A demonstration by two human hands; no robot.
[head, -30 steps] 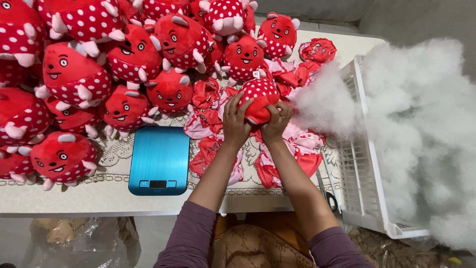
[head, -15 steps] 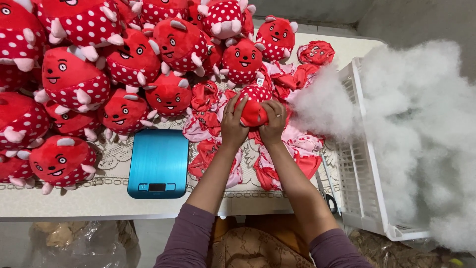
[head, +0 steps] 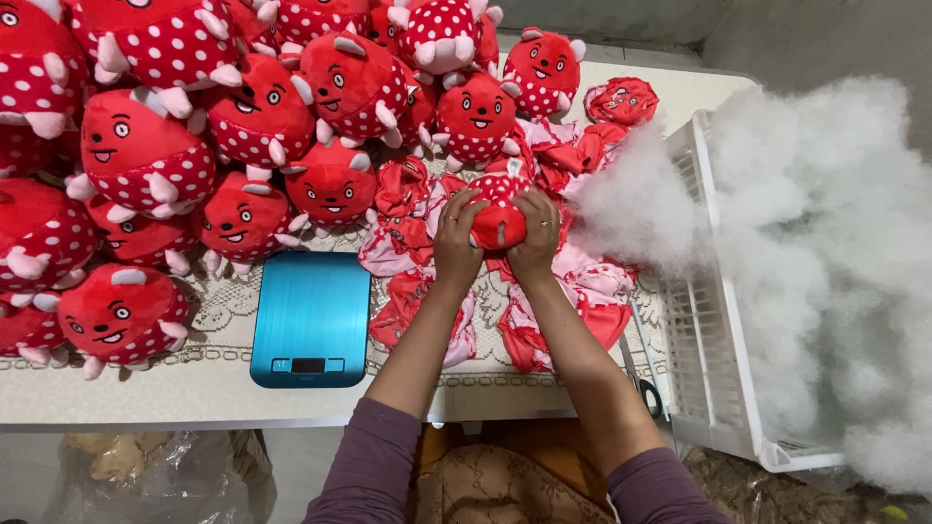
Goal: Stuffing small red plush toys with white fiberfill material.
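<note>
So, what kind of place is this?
Probably a small toy-stuffing workshop: finished plush toys piled on the table, loose stuffing in a crate, and both hands squeezing a half-filled toy.

Round red plush toy with white polka dots (head: 497,215), partly stuffed and plump, squeezed between both hands a little above the middle of the frame. Small white nub at the top, spotted half uppermost, plain red half below. Held just over flat, unfilled red-and-pink toy skins.
</note>
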